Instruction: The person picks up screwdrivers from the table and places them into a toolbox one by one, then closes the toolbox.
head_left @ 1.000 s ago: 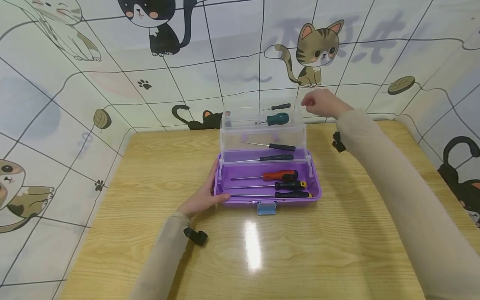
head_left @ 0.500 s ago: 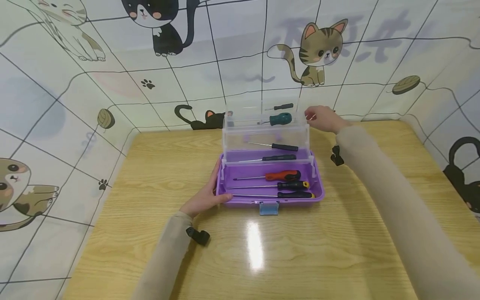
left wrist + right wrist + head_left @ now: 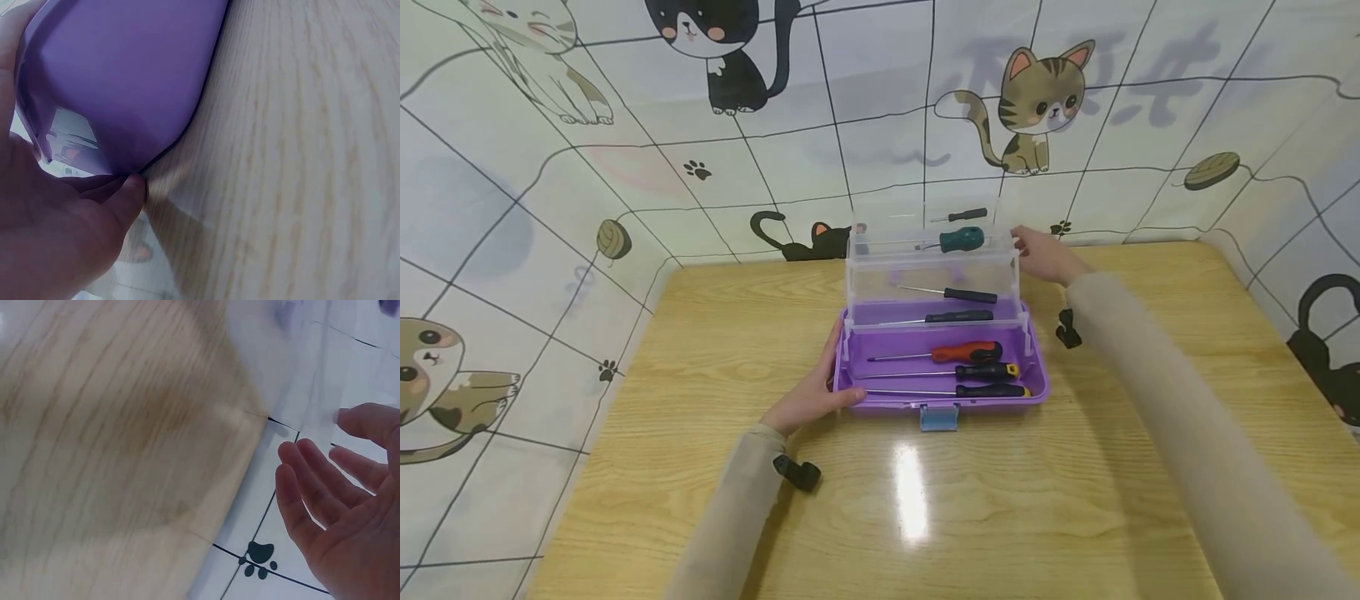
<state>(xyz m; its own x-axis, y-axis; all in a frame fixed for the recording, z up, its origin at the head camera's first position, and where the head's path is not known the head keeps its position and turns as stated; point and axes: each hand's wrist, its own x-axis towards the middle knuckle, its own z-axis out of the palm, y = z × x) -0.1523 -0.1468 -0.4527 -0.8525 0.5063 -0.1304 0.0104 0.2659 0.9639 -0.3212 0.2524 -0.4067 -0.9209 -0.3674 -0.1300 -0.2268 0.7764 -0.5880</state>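
A purple toolbox (image 3: 865, 342) stands on the wooden table, its clear lid and trays raised at the back. My left hand (image 3: 808, 398) grips its left end, thumb over the front rim and fingers along the side. In the left wrist view, the left hand (image 3: 69, 212) curls round the purple wall. Beside the right end of the raised clear trays (image 3: 880, 279) is my right hand (image 3: 1047, 254), holding nothing. The right wrist view shows the right hand (image 3: 347, 494) with loosely bent fingers and the thumb tip close to clear plastic.
In the box lie a red-handled screwdriver (image 3: 966, 352), two with black and yellow handles and a black-handled one (image 3: 958, 317). The trays hold a teal-handled screwdriver (image 3: 961, 239) and black ones (image 3: 970, 295). A blue latch (image 3: 938, 417) hangs in front. A cat-patterned cloth (image 3: 880, 142) rises behind the table.
My right hand has come down and slightly toward me beside the raised lid, uncovering a paw print behind it. The left hand keeps its hold on the toolbox.
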